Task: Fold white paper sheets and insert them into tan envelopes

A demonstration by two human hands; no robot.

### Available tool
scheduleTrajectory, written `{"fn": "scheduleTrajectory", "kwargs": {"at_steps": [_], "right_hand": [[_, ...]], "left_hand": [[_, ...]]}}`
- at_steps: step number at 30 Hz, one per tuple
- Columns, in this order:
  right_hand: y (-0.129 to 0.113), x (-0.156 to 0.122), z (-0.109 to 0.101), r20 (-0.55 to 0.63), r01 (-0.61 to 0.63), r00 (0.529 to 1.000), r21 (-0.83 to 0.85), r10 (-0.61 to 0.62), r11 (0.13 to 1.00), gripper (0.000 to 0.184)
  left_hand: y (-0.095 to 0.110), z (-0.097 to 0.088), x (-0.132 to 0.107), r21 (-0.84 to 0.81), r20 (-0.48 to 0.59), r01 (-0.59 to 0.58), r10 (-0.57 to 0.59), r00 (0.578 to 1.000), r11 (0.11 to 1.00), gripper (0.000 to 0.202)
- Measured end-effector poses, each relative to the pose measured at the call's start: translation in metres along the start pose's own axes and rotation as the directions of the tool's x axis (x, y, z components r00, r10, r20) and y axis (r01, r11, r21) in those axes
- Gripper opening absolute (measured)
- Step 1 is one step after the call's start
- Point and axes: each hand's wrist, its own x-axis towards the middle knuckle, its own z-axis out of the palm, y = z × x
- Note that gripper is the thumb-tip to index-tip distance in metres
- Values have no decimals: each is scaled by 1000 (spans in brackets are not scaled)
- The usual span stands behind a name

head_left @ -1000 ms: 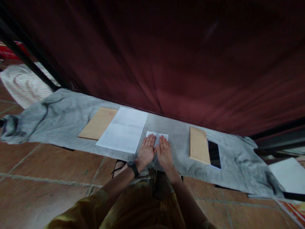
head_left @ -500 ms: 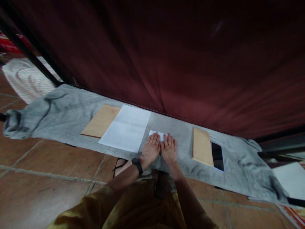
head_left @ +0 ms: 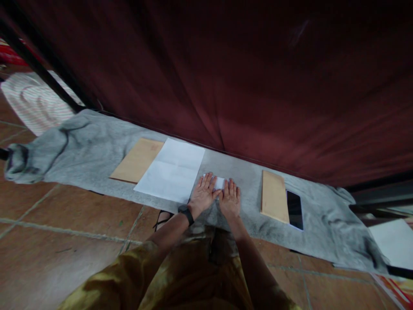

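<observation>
We see both hands palm-down, fingers straight and flat, gripping nothing: left hand (head_left: 201, 196) and right hand (head_left: 230, 200) press the small white slip (head_left: 219, 183), which lies at twelve o'clock under the fingers, mostly covered, so we can't make out its full shape. Fuzzy grey cloth (head_left: 87, 148) lies beneath. Creased white sheet (head_left: 171, 172) at ten o'clock hides one edge of a smooth brown rectangle (head_left: 137, 161). At three, a brown strip (head_left: 274, 196) meets the glossy phone (head_left: 294, 210); overlap unclear.
</observation>
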Motion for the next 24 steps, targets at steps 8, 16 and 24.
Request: {"fn": "scheduleTrajectory", "kwargs": {"at_steps": [8, 16, 24], "right_hand": [[9, -4, 1, -41, -4, 999, 11, 5, 1000, 57], [27, -5, -10, 13, 19, 1000, 25, -19, 1000, 55], [27, -5, -14, 53, -5, 999, 29, 3, 1000, 55]], "left_hand": [[-1, -4, -7, 25, 18, 59, -59, 998, 998, 69], [-5, -8, -17, 30, 13, 97, -97, 995, 995, 69], [11, -21, -25, -67, 31, -44, 46, 998, 997, 60]]}}
